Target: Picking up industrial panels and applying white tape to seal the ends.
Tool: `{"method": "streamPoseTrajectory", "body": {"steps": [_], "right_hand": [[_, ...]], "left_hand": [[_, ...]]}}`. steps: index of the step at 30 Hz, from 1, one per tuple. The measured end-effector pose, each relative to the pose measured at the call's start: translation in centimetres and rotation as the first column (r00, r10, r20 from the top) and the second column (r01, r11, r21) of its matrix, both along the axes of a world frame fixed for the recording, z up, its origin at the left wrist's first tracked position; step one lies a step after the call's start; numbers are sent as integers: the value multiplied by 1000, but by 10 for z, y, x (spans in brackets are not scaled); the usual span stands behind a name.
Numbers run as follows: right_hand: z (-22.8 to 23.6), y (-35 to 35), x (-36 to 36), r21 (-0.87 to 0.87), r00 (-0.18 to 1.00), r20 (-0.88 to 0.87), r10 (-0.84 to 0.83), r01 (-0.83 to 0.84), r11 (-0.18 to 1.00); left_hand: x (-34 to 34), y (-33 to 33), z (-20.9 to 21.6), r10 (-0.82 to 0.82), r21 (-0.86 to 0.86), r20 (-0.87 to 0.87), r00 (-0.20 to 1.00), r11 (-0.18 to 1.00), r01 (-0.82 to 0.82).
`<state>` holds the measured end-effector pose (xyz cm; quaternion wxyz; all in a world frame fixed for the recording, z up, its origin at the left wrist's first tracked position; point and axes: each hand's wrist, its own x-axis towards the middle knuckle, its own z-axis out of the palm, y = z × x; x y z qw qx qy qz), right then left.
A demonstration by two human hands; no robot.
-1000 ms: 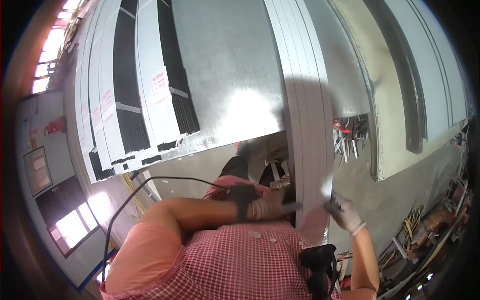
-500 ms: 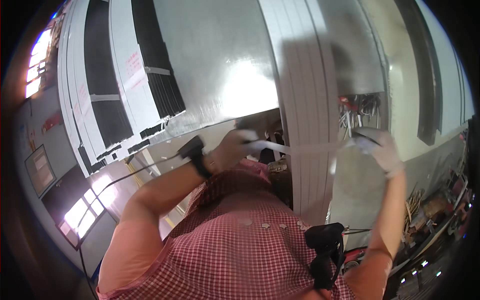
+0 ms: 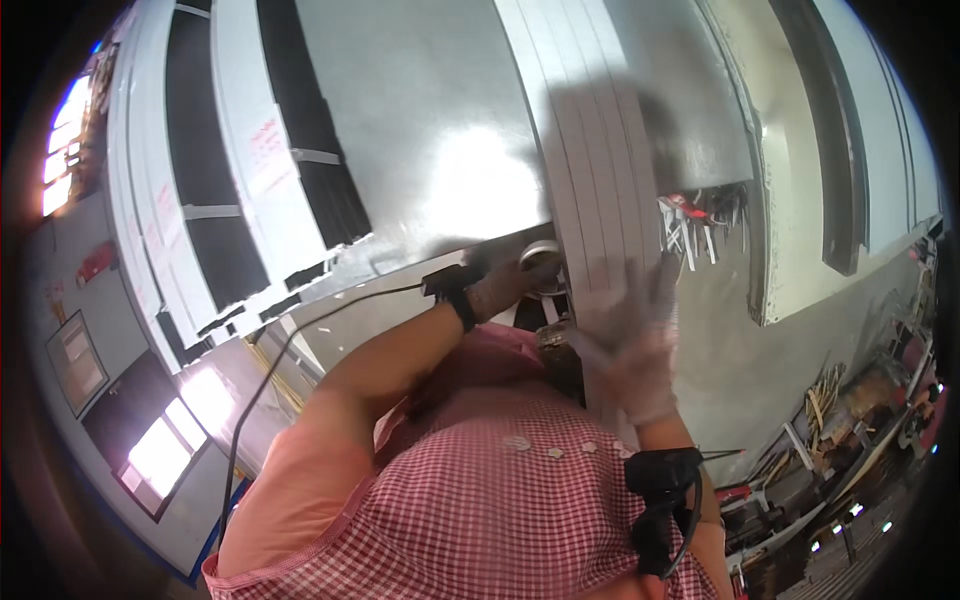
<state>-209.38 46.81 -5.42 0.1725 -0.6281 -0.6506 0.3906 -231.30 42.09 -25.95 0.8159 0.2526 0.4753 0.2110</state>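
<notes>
My left hand (image 3: 502,290), in a thin glove and a black wrist strap, is closed on a roll of tape (image 3: 541,250) at the table's near edge. The roll shows as a pale ring, partly covered by the fingers. Just to its right lies a bundle of long, flat grey-white strips (image 3: 590,170), side by side and reaching past the table's near edge. My gloved right hand (image 3: 640,365) is over the near end of this bundle, smeared by motion, with its fingers spread. Nothing shows in it.
The bundle lies on a shiny metal tabletop (image 3: 430,110). Stacks of white and black panels (image 3: 240,130) stand at the left, bound with bands. Cut scraps and a red item (image 3: 705,215) hang by the table edge at right. A cream panel edge (image 3: 790,230) lies farther right.
Half a second ago a length of pale tape stretched between my hands across the strips. My right hand has swung left and nearer onto the bundle; my left has moved right with the roll.
</notes>
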Motion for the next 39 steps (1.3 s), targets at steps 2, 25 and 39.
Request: {"method": "streamPoseTrajectory", "body": {"steps": [2,25,39], "right_hand": [[-5,-6,-6,151,944,287,163,-212,965],[-71,51,75,-264,816,458,352,-253,931],[14,-8,100,-502,897,11,441,-376,778]], "left_hand": [[-27,16,56,-109,119,-309,945,981,152],[21,61,183,-172,381,-535,827,824,418],[26,-41,150,-254,245,-259,932,916,317]]}}
